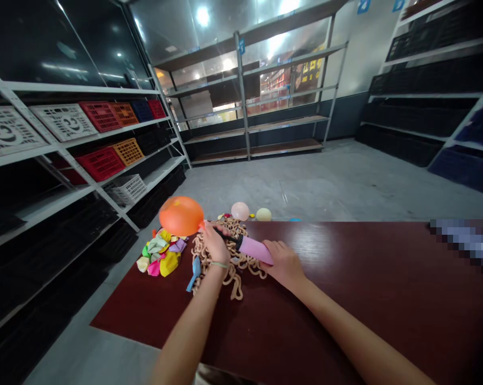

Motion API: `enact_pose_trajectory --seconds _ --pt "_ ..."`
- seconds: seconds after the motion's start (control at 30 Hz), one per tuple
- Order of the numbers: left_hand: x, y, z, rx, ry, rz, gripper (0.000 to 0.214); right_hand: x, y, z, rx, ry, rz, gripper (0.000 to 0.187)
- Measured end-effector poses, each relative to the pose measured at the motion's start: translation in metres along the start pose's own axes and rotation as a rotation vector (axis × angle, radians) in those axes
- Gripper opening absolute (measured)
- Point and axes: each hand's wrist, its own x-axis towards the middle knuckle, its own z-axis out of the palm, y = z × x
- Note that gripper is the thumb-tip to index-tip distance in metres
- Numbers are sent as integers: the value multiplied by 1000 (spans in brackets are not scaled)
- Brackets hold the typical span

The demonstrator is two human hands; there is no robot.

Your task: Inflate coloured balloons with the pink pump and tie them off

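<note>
My left hand pinches the neck of an inflated orange balloon against the black nozzle of a pink hand pump. My right hand is wrapped round the pump's pink body. Both hands rest over a tangled beige chain lying on the dark red table. A blue uninflated balloon lies just left of my left wrist.
A pile of limp coloured balloons lies at the table's left. Two small inflated balloons, pink and cream, sit at the far edge. Shelving with coloured crates lines the left; grey racks stand behind and right.
</note>
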Motion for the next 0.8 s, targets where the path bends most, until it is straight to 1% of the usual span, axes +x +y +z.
enact_pose_trajectory --seconds 0.07,0.1,0.17,0.27,0.3,0.4,0.47,0.53,0.6,0.7,0.8 --pt "-16 -15 -1 -39 27 23 27 -1 -1 -1 -19 -23 -37 41" --pt "-20 -18 -3 -57 34 31 26 -1 -2 -2 -33 -38 -64 41" --pt "-18 -16 -10 -92 36 37 24 1 -1 -5 -75 -68 -127 41" --pt "-4 0 -21 -138 84 59 24 5 12 -14 -173 -96 -208 43" --pt "2 6 -23 -154 112 75 24 7 19 -18 -213 -101 -201 45" --pt "13 18 -29 -185 195 118 22 11 40 -27 -309 -56 -86 42" --pt "13 20 -29 -193 234 135 19 10 45 -28 -324 -30 3 39" --pt "8 17 -25 -199 261 145 19 8 38 -25 -310 -16 67 39" --pt "-3 9 -18 -191 246 142 20 4 23 -19 -283 -13 85 41" --pt "-21 -4 -4 -161 148 107 22 0 1 -12 -217 -18 64 45" --pt "-29 -10 3 -138 71 73 23 0 -2 -12 -189 -57 10 47"
